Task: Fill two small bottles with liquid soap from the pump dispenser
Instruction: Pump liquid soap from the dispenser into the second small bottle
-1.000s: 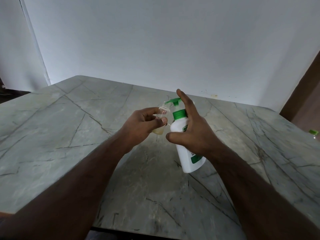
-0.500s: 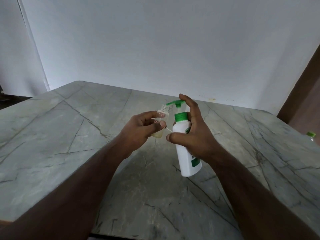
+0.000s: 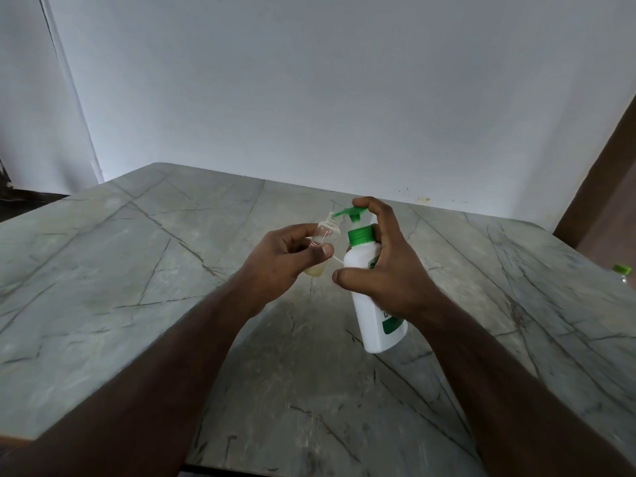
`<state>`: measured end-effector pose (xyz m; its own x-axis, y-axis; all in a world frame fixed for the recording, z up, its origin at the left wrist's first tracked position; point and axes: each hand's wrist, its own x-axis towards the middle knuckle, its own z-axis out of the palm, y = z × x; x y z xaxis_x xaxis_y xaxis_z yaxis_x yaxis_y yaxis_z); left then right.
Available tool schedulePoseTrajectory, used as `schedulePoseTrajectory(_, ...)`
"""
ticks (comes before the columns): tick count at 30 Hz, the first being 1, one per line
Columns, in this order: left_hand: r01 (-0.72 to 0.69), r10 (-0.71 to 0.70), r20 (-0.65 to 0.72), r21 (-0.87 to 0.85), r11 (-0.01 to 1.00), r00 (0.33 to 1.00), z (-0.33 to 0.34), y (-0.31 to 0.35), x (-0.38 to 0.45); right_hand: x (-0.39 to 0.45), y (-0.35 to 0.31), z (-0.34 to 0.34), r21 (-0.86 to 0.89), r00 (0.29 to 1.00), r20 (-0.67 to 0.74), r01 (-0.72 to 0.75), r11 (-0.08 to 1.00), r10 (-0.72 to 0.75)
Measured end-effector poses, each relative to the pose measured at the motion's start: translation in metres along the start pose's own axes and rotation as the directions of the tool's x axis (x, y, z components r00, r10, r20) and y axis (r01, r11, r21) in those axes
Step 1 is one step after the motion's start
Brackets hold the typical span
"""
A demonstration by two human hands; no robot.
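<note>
A small bottle (image 3: 325,241) is held in the left hand (image 3: 282,263), fingers and thumb curled round its body, with its open threaded neck brought just under the green spout of the dispenser (image 3: 370,290). The dispenser is gripped by the right hand (image 3: 385,270): thumb and lower fingers are wrapped round the white body, and the forefinger is hooked over the green pump head (image 3: 351,212). Both are held in the air above the table (image 3: 137,270), the dispenser tilted with its base toward the camera.

As a judgement, the task is at an early stage. Only a shallow layer of pale yellow soap is seen at the bottom of the bottle, so bottle 1 is far from full and many more strokes of the pump are likely needed. Bottle 2 cannot be identified with certainty (a green-capped item (image 3: 622,271) is glimpsed at the right edge of the table, but it is too cropped to tell what it is), so its filling is taken as not yet begun.

The bottle is clear, thin-walled plastic with a red mark on its side, and no cap is seen on it. A thin pale thread is seen between bottle and dispenser; whether it is soap cannot be told. The dispenser is opaque white with a green collar and a green label.
</note>
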<state>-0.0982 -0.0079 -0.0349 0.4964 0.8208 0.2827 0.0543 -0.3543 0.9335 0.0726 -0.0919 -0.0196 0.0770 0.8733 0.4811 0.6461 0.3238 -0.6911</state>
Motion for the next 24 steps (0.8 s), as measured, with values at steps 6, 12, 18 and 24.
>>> schedulePoseTrajectory(6, -0.011, 0.011, -0.007, 0.009, 1.0, 1.0, -0.0004, 0.0008, -0.0001, -0.0009, -0.0034, -0.0021, 0.012, 1.0, 0.017, -0.017, 1.0, 0.017)
schedulePoseTrajectory(12, -0.01, 0.01, 0.0, 0.013, 1.0, 1.0, -0.0005, 0.0003, 0.0011, -0.0004, -0.0035, -0.0015, 0.006, 1.0, 0.008, -0.022, 1.0, 0.022)
schedulePoseTrajectory(18, -0.012, 0.011, 0.007, 0.023, 1.0, 1.0, -0.0004, -0.0009, 0.0005, -0.0001, -0.0024, -0.0015, 0.006, 1.0, 0.008, -0.022, 1.0, 0.022)
schedulePoseTrajectory(24, 0.0, 0.0, 0.008, 0.005, 1.0, 1.0, -0.0015, -0.0007, 0.0005, 0.0009, -0.0017, -0.0009, 0.004, 0.999, 0.02, -0.024, 1.0, 0.024)
